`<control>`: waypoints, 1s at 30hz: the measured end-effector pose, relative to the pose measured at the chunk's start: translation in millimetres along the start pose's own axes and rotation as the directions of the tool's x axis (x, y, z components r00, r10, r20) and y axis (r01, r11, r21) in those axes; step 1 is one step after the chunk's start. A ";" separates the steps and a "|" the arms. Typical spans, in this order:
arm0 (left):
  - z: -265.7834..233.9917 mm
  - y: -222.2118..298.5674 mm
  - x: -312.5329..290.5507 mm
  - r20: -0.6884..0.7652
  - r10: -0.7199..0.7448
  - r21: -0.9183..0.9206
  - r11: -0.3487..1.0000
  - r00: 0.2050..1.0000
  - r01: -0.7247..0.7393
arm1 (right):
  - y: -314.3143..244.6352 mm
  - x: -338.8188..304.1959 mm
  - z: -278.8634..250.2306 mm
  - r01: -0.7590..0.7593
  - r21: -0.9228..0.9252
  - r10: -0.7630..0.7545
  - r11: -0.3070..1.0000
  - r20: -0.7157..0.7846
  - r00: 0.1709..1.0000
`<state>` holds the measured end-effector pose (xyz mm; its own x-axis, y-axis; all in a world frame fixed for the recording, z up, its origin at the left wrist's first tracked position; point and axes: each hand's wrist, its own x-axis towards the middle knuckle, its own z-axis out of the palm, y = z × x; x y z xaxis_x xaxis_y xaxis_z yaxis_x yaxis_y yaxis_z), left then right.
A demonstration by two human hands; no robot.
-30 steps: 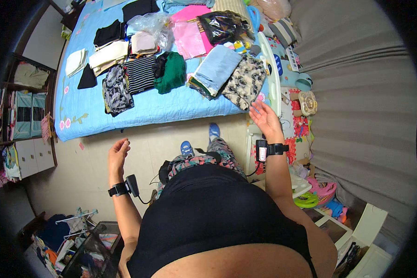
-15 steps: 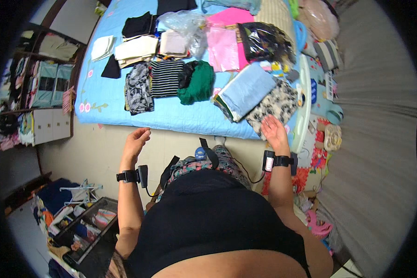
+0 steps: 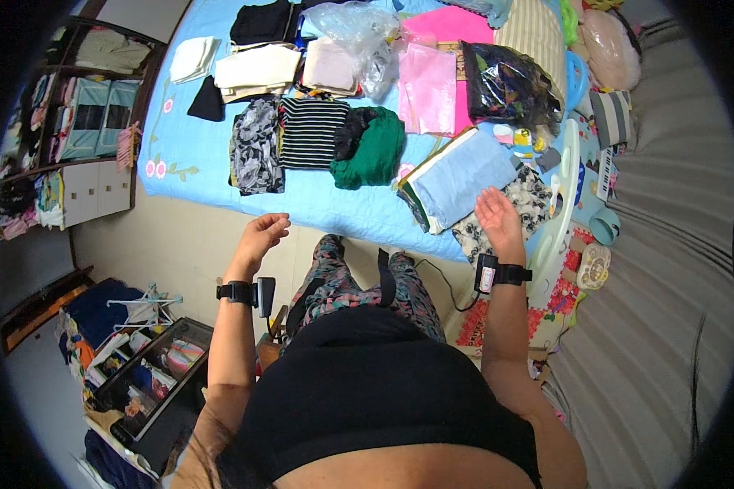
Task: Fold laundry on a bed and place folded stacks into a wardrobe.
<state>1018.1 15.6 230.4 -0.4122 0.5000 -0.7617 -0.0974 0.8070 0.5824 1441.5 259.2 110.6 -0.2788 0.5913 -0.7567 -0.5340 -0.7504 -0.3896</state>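
My left hand (image 3: 261,239) hovers just off the near edge of the bed, fingers loosely stretched and holding nothing. Nearest to it lies a folded black-and-white patterned garment (image 3: 257,151). Beside that are a black-and-white striped garment (image 3: 314,134) and a bunched green garment (image 3: 377,153). My right hand (image 3: 499,220) is open, palm up and fingers spread, in front of a folded light blue cloth (image 3: 469,175) that tops a small stack. A spotted black-and-cream fluffy cloth (image 3: 532,200) lies under the stack's right side, next to my right hand.
Farther back lie white folded cloths (image 3: 257,72), a clear plastic bag (image 3: 355,37), pink packages (image 3: 426,85) and a dark garment in clear plastic (image 3: 510,90). A pale bed rail (image 3: 564,183) runs along the right. A dark drawer unit (image 3: 159,367) stands at lower left.
The view has shifted, and my feet now stand closer to the bed. Both hands have moved slightly right in the picture; they still hold nothing. The clothes keep their layout.
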 end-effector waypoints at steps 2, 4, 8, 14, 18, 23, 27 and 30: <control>-18.4 -4.0 19.9 0.008 -0.022 -0.056 0.998 1.000 0.022 | 19.5 5.3 20.6 -0.015 -0.024 0.016 1.000 0.002 1.000; -39.4 -10.5 46.5 0.062 -0.048 -0.065 0.996 0.997 0.052 | 43.6 7.5 44.9 -0.030 -0.016 0.029 0.999 -0.015 0.999; -93.1 -21.7 110.7 0.150 -0.086 -0.050 0.994 0.985 0.094 | 101.6 17.3 100.2 -0.078 -0.057 0.074 0.995 -0.068 0.995; -160.8 -51.5 210.6 0.118 -0.119 -0.121 0.984 0.986 0.133 | 202.7 51.4 190.5 -0.202 -0.162 0.194 0.966 -0.064 0.979; -188.1 -67.3 257.4 0.120 -0.108 -0.189 0.974 0.987 0.129 | 269.8 85.9 252.9 -0.235 -0.261 0.233 0.936 -0.037 0.972; -203.4 -76.9 299.2 -0.004 -0.015 -0.378 0.926 1.000 0.013 | 335.5 126.7 316.6 -0.301 -0.279 0.317 0.912 0.012 0.948; -234.0 -103.1 336.6 -0.257 0.031 -0.504 0.849 0.966 -0.161 | 370.4 146.5 355.5 -0.374 -0.322 0.403 0.870 0.026 0.915; -264.8 -113.1 358.2 -0.564 0.133 -0.021 0.984 0.815 -0.175 | 385.9 160.2 367.9 -0.393 -0.351 0.422 0.850 0.004 0.907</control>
<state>641.6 20.2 -33.1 -0.8596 0.3376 -0.3835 -0.0427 0.7006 0.7123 897.0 173.0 32.2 -0.4812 0.2211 -0.8483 -0.0640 -0.9740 -0.2175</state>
